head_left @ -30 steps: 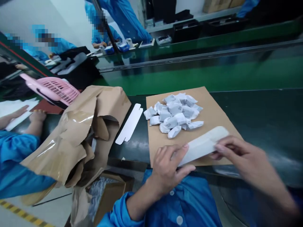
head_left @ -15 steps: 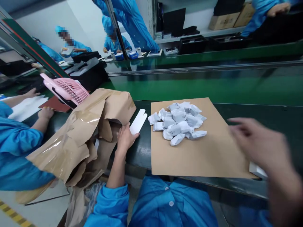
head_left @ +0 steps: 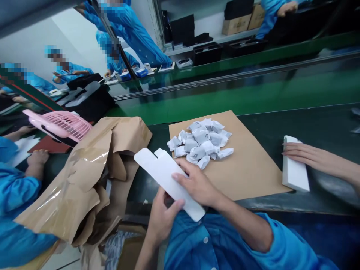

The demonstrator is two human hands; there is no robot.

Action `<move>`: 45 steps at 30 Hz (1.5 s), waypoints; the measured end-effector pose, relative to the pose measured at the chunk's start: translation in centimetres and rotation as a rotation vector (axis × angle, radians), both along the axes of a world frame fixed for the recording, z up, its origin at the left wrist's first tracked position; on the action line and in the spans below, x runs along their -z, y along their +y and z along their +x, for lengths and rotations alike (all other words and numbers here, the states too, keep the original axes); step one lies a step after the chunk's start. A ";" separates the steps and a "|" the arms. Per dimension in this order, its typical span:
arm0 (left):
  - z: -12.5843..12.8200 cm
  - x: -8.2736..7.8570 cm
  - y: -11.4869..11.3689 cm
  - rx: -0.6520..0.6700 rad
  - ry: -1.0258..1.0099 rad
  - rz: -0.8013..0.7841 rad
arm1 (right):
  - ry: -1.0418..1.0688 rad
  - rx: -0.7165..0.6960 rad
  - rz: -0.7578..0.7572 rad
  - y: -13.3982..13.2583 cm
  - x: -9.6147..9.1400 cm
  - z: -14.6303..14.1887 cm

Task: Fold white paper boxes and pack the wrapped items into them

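A flattened white carton [head_left: 168,174] with end flaps sticking out is held in front of my body, tilted down to the right. My left hand [head_left: 164,215] grips its lower left edge, thumb on the face and fingers partly hidden underneath. My right hand [head_left: 197,183] holds the opposite edge, thumb on top. Just beyond my right hand, a heap of small white wrapped packets [head_left: 201,142] lies on a brown cardboard sheet [head_left: 239,168].
At right, another person's hand [head_left: 312,157] rests on a white box [head_left: 295,168] by the sheet's corner. A torn brown paper bag [head_left: 75,180] and a pink fan [head_left: 62,125] stand left. Beyond runs a green conveyor [head_left: 253,90]; a co-worker's sleeve [head_left: 19,187] is at far left.
My left hand has lifted the white carton from beside the bag and brought it toward me. A blurred hand was at right; now my right hand holds the carton and another person's hand touches the white box.
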State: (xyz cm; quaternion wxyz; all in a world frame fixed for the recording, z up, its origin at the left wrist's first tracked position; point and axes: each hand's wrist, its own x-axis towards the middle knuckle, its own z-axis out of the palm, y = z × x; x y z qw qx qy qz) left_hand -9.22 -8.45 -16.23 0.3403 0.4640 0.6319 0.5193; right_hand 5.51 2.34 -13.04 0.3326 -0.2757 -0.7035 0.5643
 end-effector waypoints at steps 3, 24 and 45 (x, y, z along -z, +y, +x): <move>-0.9 -2.3 -0.3 0.039 -0.078 0.147 | -0.257 -0.166 0.213 0.2 -2.0 4.7; -0.6 -4.1 4.0 0.489 0.380 -0.116 | -0.569 -0.054 1.031 -2.2 1.1 10.3; 8.0 -0.2 2.9 -0.069 -0.002 0.366 | -0.626 0.597 1.023 -3.9 5.2 8.5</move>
